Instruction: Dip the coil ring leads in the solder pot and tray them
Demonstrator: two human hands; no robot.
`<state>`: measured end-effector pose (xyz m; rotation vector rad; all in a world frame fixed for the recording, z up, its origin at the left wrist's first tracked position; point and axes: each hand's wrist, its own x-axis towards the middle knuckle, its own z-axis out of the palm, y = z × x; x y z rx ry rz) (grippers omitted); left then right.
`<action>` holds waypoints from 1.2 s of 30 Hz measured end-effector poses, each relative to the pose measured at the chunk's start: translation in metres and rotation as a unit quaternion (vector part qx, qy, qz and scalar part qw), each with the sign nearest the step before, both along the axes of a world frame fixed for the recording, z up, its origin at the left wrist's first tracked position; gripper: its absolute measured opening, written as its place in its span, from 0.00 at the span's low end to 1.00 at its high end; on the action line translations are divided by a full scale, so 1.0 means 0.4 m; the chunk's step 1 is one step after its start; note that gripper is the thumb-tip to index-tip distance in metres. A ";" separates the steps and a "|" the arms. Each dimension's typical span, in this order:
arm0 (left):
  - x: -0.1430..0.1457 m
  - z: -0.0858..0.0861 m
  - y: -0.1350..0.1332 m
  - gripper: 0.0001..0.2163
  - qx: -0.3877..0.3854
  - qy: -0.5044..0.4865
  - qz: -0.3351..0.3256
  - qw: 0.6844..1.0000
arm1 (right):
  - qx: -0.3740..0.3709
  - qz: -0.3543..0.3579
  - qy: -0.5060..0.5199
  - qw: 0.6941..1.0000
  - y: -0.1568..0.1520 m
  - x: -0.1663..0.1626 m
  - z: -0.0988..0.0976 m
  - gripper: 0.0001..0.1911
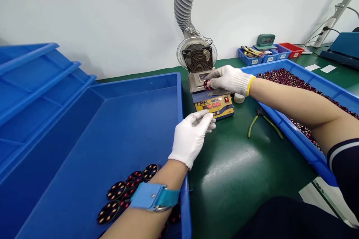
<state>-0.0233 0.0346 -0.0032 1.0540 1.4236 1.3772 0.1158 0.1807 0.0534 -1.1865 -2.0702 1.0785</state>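
The right hand (228, 79) wears a white glove and pinches a small round part (206, 84) between thumb and fingers. The part is over the metal top of a machine with a yellow front (214, 105). I think the fingers hold it by its edge to keep away from heat. Its flat side seems to face left and near. It is round, so I see no long way to it.

The left hand (190, 134), also gloved, is by the near side of the machine. Its thumb and fingertips are close together; I cannot tell if they hold anything.

A fan (199, 59) and a fat gray hose (185, 2) are on the far side, maybe to suck up smoke. A blue tray on the left (140, 119) has bigger round parts (116, 190). A blue tray on the right (294, 136) has lots of little parts (291, 82). Maybe both trays are close so they are easy to reach.
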 end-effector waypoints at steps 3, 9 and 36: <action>-0.002 -0.005 0.000 0.20 -0.016 0.010 -0.028 0.999 | 0.055 -0.063 -0.026 0.996 0.078 -0.008 0.026 0.15; -0.004 -0.011 0.003 0.20 -0.039 0.020 -0.055 0.998 | 0.138 -0.118 -0.126 0.975 0.180 -0.036 0.038 0.13; -0.003 -0.011 -0.001 0.20 -0.051 0.049 -0.078 0.994 | 0.098 -0.125 -0.066 0.985 0.167 -0.032 0.041 0.09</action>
